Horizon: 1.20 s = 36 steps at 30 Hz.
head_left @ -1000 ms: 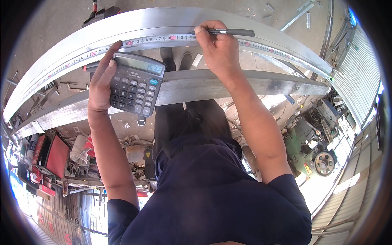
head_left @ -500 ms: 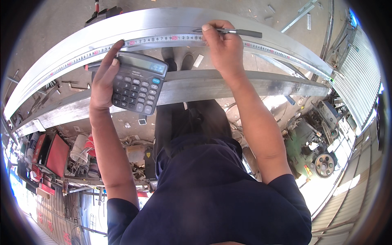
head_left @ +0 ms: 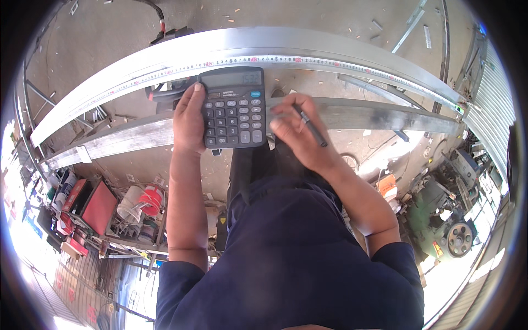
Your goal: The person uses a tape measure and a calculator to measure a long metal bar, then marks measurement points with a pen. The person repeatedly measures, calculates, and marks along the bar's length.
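My left hand (head_left: 190, 122) grips a dark grey desk calculator (head_left: 232, 115) by its left side, thumb on the front near the display. Close to the calculator's right edge hovers my right hand (head_left: 302, 132), fingers curled and slightly blurred. A dark pen (head_left: 313, 130) is held in it, slanting down to the right. Beyond both hands, a long shiny metal bar (head_left: 286, 41) runs across the view. Along its near edge lies a stretched-out tape measure (head_left: 319, 61). The calculator's top edge comes close to the tape in the picture; whether they touch I cannot tell.
A second metal beam (head_left: 368, 116) passes beneath my hands. At lower left stand a red box (head_left: 99, 208) and a red bucket (head_left: 150, 199). A green machine with a wheel (head_left: 461, 239) is at right. Metal offcuts (head_left: 410, 30) lie on the floor.
My left hand has taken its finger off the tape and shifted the calculator right. My right hand has come back from the bar to beside the calculator, still with the pen.
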Each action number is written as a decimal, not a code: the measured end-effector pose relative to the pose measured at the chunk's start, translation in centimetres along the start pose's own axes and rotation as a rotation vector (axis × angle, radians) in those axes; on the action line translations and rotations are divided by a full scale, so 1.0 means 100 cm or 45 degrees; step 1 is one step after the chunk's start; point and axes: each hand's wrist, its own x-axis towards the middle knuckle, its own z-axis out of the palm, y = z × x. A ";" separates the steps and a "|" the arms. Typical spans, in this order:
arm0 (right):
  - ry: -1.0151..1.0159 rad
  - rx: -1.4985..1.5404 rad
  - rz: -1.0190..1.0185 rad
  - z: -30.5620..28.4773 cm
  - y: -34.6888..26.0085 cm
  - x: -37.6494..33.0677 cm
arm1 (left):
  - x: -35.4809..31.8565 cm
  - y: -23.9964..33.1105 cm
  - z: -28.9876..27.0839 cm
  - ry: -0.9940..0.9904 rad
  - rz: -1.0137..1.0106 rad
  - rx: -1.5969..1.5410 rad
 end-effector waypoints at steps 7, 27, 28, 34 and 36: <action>0.028 -0.048 0.100 0.000 0.006 -0.030 | -0.023 -0.013 0.033 -0.010 0.039 0.037; 0.284 -0.089 -0.107 -0.046 0.004 -0.046 | -0.027 -0.015 0.063 0.001 -0.005 0.160; 0.295 -0.100 -0.109 -0.046 0.004 -0.045 | -0.026 -0.016 0.063 -0.008 -0.012 0.157; 0.415 -0.168 -0.114 -0.055 0.000 -0.036 | -0.015 -0.024 0.065 -0.034 0.026 0.228; 0.453 -0.223 -0.194 -0.063 0.001 -0.025 | -0.006 -0.029 0.067 -0.022 0.047 0.234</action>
